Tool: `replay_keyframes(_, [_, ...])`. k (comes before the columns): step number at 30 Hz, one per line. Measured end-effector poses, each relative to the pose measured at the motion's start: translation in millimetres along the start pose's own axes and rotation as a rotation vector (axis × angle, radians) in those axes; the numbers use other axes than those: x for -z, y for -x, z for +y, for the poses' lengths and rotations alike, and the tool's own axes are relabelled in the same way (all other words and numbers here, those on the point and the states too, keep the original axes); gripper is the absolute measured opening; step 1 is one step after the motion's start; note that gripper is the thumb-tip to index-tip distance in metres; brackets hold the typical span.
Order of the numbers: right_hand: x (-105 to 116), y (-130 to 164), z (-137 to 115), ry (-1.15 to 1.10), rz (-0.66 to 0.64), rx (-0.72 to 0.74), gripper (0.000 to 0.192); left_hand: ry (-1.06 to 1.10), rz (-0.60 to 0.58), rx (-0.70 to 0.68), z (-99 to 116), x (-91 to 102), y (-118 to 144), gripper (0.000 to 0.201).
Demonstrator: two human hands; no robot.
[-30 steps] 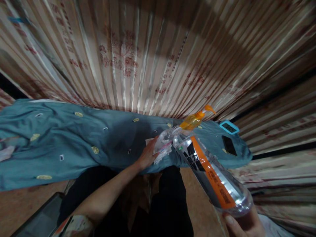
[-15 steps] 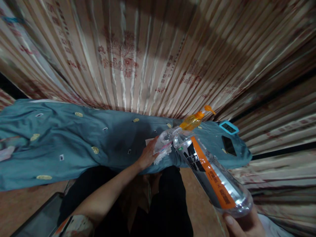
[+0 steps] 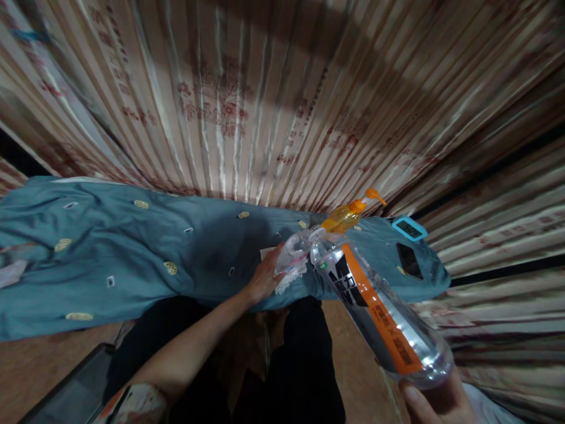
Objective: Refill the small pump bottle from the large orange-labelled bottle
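My right hand (image 3: 435,400) grips the base of a clear bottle (image 3: 375,309), tilted so its neck points away toward a small clear container (image 3: 295,250). My left hand (image 3: 263,277) is closed around that container, steadying it on the blue cloth (image 3: 132,253). Just beyond the bottle's mouth stands an orange pump bottle (image 3: 348,215); a phone (image 3: 408,259) lies farther right.

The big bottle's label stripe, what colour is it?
Orange, running lengthwise along the clear bottle held in the right hand; head view.
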State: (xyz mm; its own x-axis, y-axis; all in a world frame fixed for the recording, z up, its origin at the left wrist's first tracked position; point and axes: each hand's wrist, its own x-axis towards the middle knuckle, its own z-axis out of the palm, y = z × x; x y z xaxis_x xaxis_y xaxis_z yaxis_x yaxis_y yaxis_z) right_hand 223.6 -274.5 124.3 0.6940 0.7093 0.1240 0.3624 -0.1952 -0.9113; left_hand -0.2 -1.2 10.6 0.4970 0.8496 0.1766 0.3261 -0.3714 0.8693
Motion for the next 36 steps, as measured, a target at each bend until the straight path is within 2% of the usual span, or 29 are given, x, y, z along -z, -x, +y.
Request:
replay_keyframes(4, [-10,5,-16,-0.006,0.033,-0.109,0.097,-0.007,0.006,-0.019,-2,-0.3,1,0.079])
replay_keyframes(10, [-13,6,-26,0.02,0.032,-0.089,0.092,-0.011,0.01,-0.054,-7,-2.7,0,0.079])
replay_keyframes(19, [-4,-1,-12,-0.01,0.041,-0.126,0.1,0.014,0.013,-0.039,-4,-0.1,1,0.078])
replay_keyframes(22, [-6,0,-16,-0.015,0.045,-0.143,0.099,0.017,0.013,-0.017,-2,0.0,1,0.079])
replay_keyframes(29, [-13,9,-28,0.017,0.002,-0.107,0.098,0.001,0.003,-0.021,0,0.7,1,0.081])
replay_keyframes(34, [-10,8,-18,-0.015,-0.005,-0.1,0.097,0.001,0.006,-0.026,0,0.7,1,0.079])
replay_keyframes(36, [-7,5,-11,-0.034,-0.017,-0.037,0.093,0.003,0.008,-0.027,0,0.7,1,0.078])
